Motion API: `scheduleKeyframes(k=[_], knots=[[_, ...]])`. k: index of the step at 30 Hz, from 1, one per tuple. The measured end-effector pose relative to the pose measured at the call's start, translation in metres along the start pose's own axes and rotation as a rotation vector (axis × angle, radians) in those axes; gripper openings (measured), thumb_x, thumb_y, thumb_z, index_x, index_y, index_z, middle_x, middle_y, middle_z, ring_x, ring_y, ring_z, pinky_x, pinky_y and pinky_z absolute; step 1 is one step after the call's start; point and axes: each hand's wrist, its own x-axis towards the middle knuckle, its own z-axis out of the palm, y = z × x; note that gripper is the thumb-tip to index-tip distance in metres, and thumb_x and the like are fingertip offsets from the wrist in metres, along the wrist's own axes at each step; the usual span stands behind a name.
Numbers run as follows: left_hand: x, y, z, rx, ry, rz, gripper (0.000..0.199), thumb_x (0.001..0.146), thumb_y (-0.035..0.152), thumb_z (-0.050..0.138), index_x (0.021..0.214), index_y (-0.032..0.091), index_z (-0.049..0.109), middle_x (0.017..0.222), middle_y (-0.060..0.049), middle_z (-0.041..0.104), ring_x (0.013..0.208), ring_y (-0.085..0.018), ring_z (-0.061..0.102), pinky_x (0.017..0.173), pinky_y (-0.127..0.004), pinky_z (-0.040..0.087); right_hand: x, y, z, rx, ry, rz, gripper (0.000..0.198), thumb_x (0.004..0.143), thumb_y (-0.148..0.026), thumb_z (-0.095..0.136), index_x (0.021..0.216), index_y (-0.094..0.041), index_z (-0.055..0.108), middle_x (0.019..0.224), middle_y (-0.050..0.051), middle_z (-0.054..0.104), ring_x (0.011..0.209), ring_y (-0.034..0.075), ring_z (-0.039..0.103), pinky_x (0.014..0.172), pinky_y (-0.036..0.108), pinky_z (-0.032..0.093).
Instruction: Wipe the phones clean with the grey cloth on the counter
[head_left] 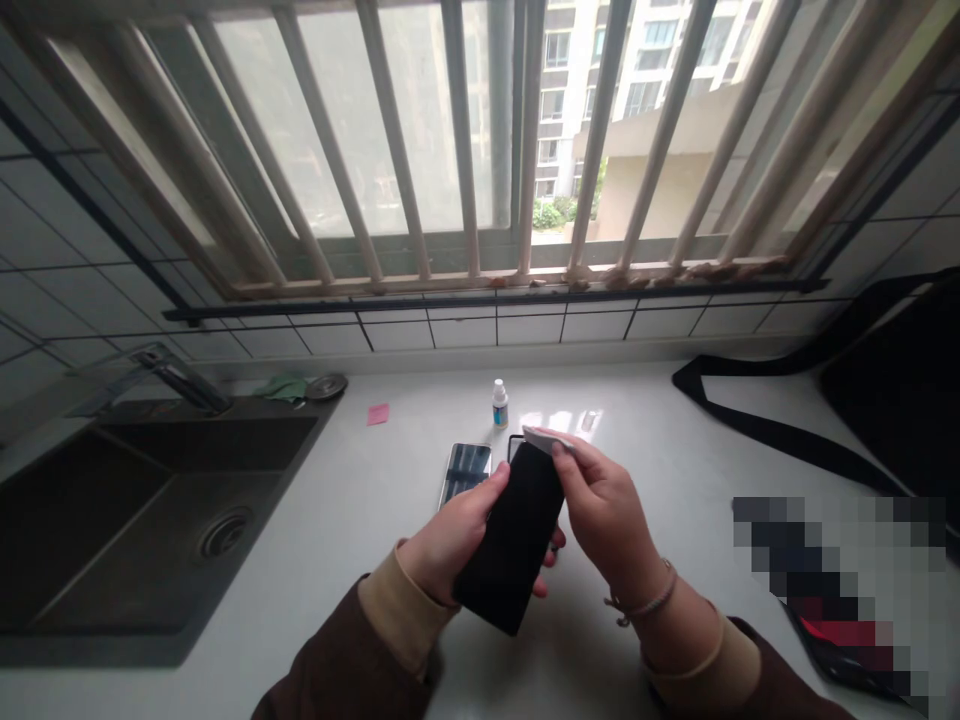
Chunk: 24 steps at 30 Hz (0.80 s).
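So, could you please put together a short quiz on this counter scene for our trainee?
1. Which hand grips the black phone from below?
2. True or false: the small dropper bottle lies inside the sink.
3. What does the right hand press on the phone's top edge: A) a white wipe, B) a spoon, C) a key?

Key: 1. the left hand. 2. false; it stands on the counter. 3. A.
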Motion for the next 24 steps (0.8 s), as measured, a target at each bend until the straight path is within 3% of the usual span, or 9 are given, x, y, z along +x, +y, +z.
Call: scheduleKeyframes(k=[5,8,14,17,21,24], knots=[[0.004,-0.006,0.002,0.174,0.129,0.057,0.064,0.108,0.059,0.035,0.106,0.008,0.074,0.08,-0.018,0.073,0.069,-0.025,0.072,0.059,-0.034,0.063,-0.005,-0.002,0.005,-0.225,-0.101,-0.426,0.043,0.104,-0.016,0.055,0.143,-0.028,0.07,0.144,0.006,0.07,0.136,0.028,0.066,0.124,0.049,0.048],[0.005,-0.007,0.003,0.179,0.165,0.075,0.063,0.108,0.06,0.035,0.11,0.01,0.073,0.08,-0.017,0.073,0.067,-0.025,0.073,0.059,-0.036,0.063,-0.004,-0.001,0.005,-0.256,-0.126,-0.487,0.045,0.104,-0.013,0.053,0.143,-0.026,0.069,0.147,0.006,0.069,0.138,0.026,0.065,0.124,0.047,0.049],[0.004,-0.004,0.003,0.043,0.121,0.133,0.065,0.107,0.061,0.039,0.12,0.007,0.072,0.093,-0.02,0.074,0.074,-0.025,0.073,0.063,-0.035,0.063,-0.001,-0.002,-0.003,-0.22,-0.044,-0.149,0.033,0.107,-0.033,0.054,0.129,-0.025,0.077,0.117,0.006,0.083,0.103,0.026,0.08,0.093,0.038,0.065],[0.004,-0.001,0.003,-0.029,0.14,0.193,0.07,0.106,0.064,0.039,0.127,0.007,0.072,0.102,-0.02,0.073,0.08,-0.026,0.073,0.067,-0.037,0.064,0.003,0.001,-0.004,-0.153,-0.023,-0.038,0.033,0.105,-0.041,0.057,0.124,-0.024,0.079,0.116,0.008,0.082,0.105,0.028,0.078,0.094,0.039,0.062],[0.003,0.005,0.002,-0.044,0.217,0.242,0.071,0.106,0.065,0.038,0.123,0.006,0.073,0.104,-0.02,0.074,0.078,-0.023,0.071,0.069,-0.036,0.064,0.01,0.011,0.002,0.234,-0.05,0.294,0.038,0.102,-0.049,0.06,0.111,-0.019,0.082,0.102,0.01,0.083,0.093,0.028,0.078,0.084,0.039,0.063],[0.005,0.004,0.0,0.0,0.203,0.166,0.069,0.106,0.064,0.039,0.119,0.006,0.074,0.102,-0.019,0.074,0.078,-0.023,0.071,0.067,-0.034,0.063,0.013,0.018,0.006,0.514,0.028,0.502,0.035,0.096,-0.049,0.066,0.105,-0.017,0.08,0.101,0.011,0.083,0.09,0.027,0.078,0.079,0.039,0.064]])
